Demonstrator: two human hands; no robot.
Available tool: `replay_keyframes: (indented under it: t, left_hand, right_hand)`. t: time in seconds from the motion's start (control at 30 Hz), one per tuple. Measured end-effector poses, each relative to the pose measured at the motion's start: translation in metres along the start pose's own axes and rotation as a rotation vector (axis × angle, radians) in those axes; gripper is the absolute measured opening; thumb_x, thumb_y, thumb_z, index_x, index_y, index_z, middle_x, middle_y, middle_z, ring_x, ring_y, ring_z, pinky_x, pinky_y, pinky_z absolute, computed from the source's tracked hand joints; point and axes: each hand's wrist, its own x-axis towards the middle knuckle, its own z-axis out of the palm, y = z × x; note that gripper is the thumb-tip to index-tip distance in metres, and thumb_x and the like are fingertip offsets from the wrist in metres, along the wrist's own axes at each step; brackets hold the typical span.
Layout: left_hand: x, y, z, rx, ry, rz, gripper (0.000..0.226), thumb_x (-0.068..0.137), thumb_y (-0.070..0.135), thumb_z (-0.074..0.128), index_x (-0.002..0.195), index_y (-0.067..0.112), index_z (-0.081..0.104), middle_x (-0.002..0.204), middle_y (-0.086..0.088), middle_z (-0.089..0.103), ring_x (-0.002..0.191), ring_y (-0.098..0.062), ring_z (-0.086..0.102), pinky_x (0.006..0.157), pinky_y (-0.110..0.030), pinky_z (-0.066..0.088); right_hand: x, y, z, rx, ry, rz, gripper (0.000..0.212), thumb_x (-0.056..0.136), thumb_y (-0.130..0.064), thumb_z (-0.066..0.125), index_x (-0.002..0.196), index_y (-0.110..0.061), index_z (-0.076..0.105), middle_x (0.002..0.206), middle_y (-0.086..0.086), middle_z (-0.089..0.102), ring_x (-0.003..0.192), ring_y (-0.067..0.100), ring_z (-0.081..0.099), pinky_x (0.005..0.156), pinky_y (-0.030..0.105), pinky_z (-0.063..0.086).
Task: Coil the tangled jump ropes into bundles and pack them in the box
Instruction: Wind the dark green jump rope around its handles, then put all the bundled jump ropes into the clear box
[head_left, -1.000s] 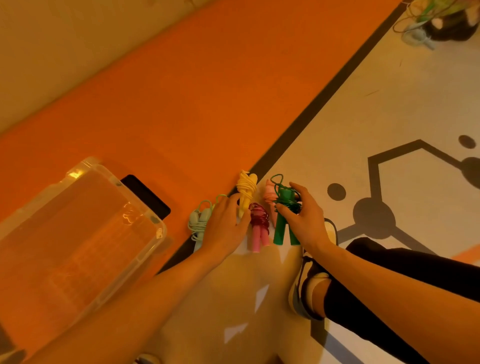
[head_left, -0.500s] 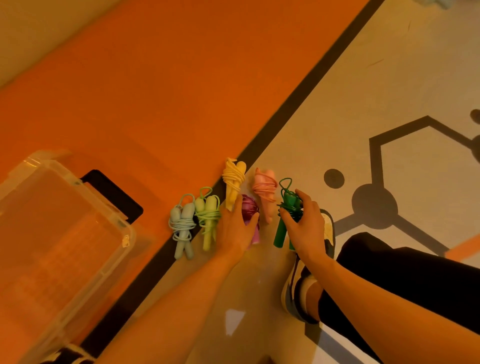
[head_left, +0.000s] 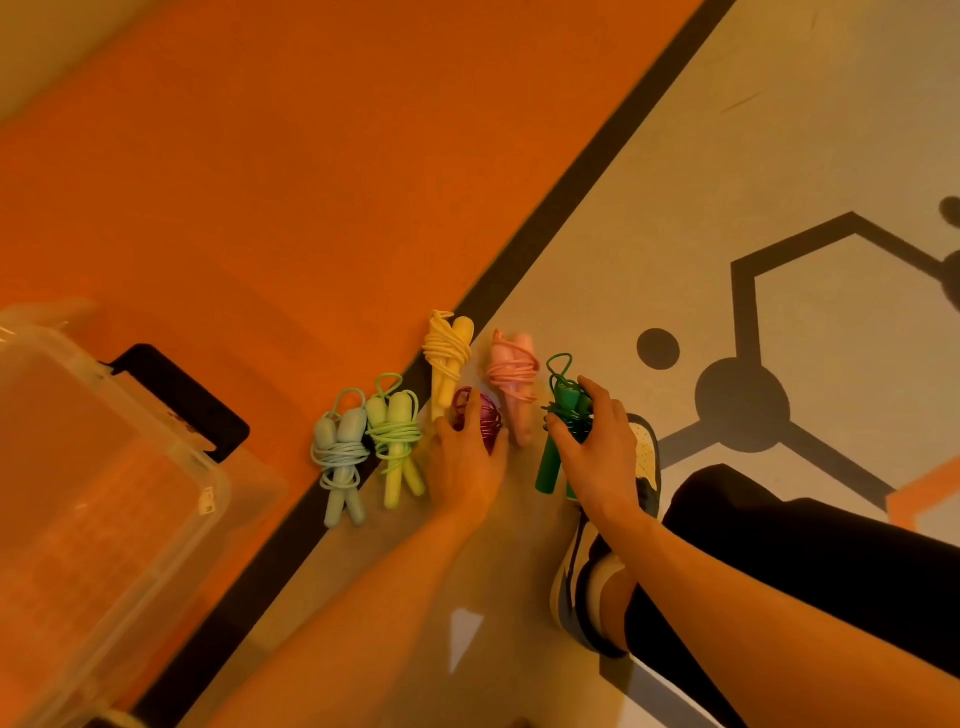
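Several coiled jump rope bundles lie in a row on the floor: pale blue (head_left: 340, 457), light green (head_left: 396, 441), yellow (head_left: 447, 358), magenta (head_left: 485, 415), pink (head_left: 514, 379) and dark green (head_left: 563, 415). My left hand (head_left: 465, 462) rests over the magenta bundle, fingers curled around it. On the dark green bundle sits my right hand (head_left: 597, 452), gripping its wrapped handles. A clear plastic box (head_left: 104, 519) stands at the left, nothing visible inside.
A flat black object (head_left: 182, 400) lies beside the box's far corner on the orange mat (head_left: 260, 182). A dark stripe (head_left: 545, 234) divides the mat from the grey patterned floor. My shoe (head_left: 644, 457) and dark trouser leg (head_left: 805, 561) are at the right.
The view has shifted, so the box now sits further left and the pale blue and light green bundles are uncovered. My left hand moved from the yellow bundle onto the magenta one. The right hand stays on the dark green bundle.
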Motion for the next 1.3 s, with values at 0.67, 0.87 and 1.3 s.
replay_keyframes:
  t: [0.67,0.87,1.3]
  left_hand:
    - [0.019,0.023,0.000,0.038,0.004,-0.131,0.076,0.089,0.053,0.063,0.152,0.036,0.026,0.139,-0.020,0.040,0.127,-0.042,0.043,0.098,-0.053,0.047]
    - [0.008,0.017,-0.007,-0.114,0.039,-0.066,0.061,0.089,0.036,0.070,0.144,0.028,0.044,0.134,-0.014,0.044,0.121,-0.035,0.050,0.093,-0.045,0.052]
    - [-0.066,0.020,-0.184,-0.502,0.402,0.057,0.074,0.086,0.041,0.074,0.148,0.031,0.034,0.133,-0.006,0.049,0.120,-0.025,0.053,0.080,-0.022,0.042]
  right_hand:
    - [0.025,0.010,0.008,0.024,0.005,-0.019,0.057,0.092,-0.036,0.067,0.143,-0.027,0.043,0.129,0.001,0.053,0.106,0.005,0.048,0.082,0.011,0.035]
    - [0.020,-0.001,-0.005,0.017,0.013,-0.049,0.057,0.092,-0.034,0.068,0.143,-0.026,0.043,0.127,0.001,0.052,0.105,0.005,0.048,0.084,0.017,0.040]
    - [-0.025,-0.134,-0.049,0.018,0.081,-0.337,0.056,0.091,-0.032,0.069,0.142,-0.025,0.045,0.118,0.003,0.056,0.097,0.010,0.051,0.084,0.025,0.041]
